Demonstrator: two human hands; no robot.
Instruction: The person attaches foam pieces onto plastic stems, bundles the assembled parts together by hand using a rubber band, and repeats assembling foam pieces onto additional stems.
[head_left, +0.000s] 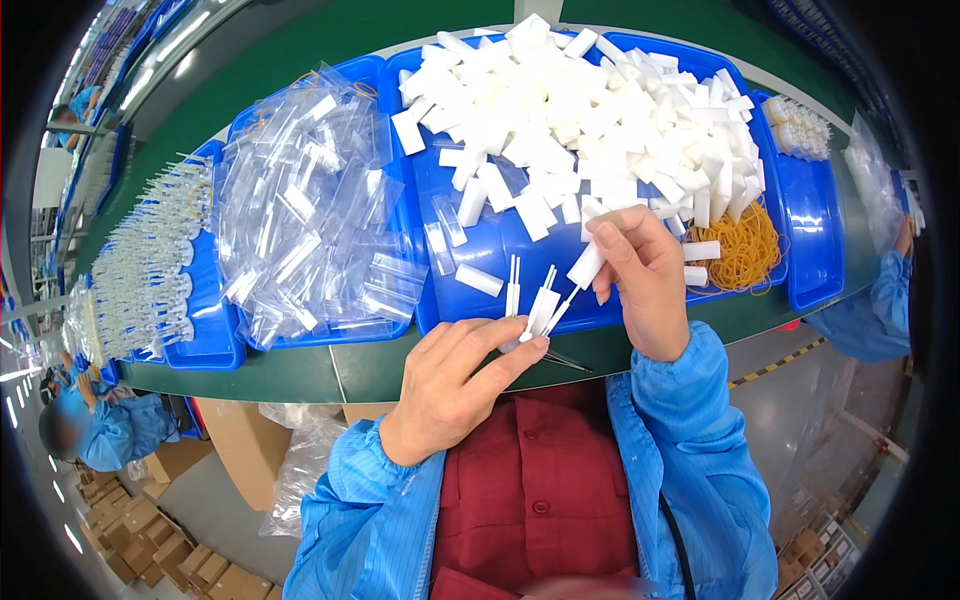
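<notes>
My left hand (450, 378) is closed, its thumb and fingers pinching a few slender white parts (541, 312) with thin paired prongs. The prongs point up and away from me. Between the thumb and fingers of my right hand (650, 285) is a white foam block (587, 266). Its lower end meets the prongs of one white part, just right of my left fingertips; whether they enter the foam is too small to tell. Behind both hands lies a heap of white foam blocks (590, 120) in blue trays, with one loose foam block (479, 280) nearer my left hand.
Clear plastic sleeves (310, 200) pile up in a blue tray at left. Beyond them stand rows of pronged parts (150, 265). Yellow rubber bands (738, 250) lie right of my right hand. A dark thin tool (568, 363) rests at the green table's edge (380, 372). Other people work at both sides.
</notes>
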